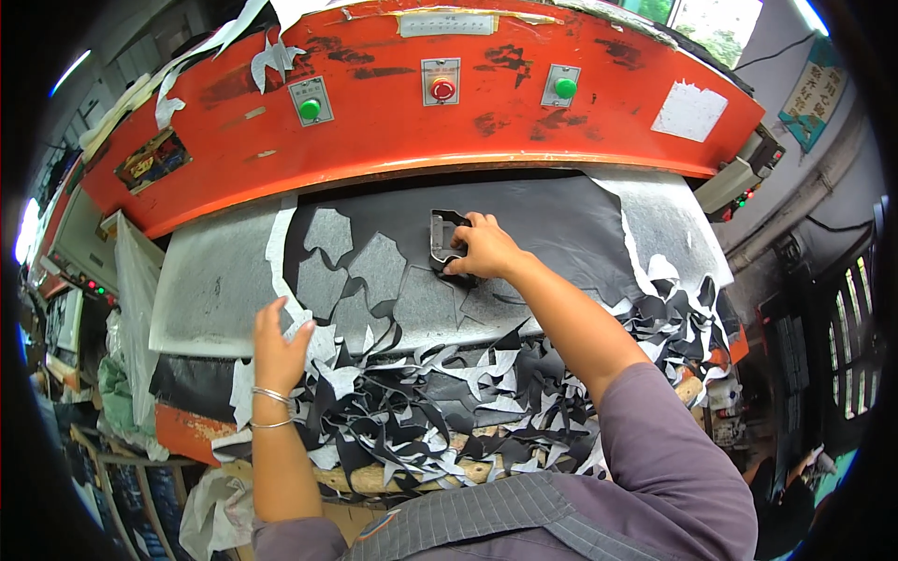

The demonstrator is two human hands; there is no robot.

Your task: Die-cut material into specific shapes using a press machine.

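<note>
My right hand grips a black metal cutting die by its rim, its fingers wrapped over the right side. The die stands over a black leather-like sheet spread across a worn whitish cutting board. Left of the die, several shaped gaps in the sheet bare the grey board surface. My left hand has its fingers and thumb apart beside the sheet's pale left edge strip; whether it touches that strip I cannot tell. Two bangles circle the left wrist.
A red press beam spans the far side, with two green buttons and a red button. Tangled black and white offcuts pile along the board's near edge. A clear plastic sheet hangs at left.
</note>
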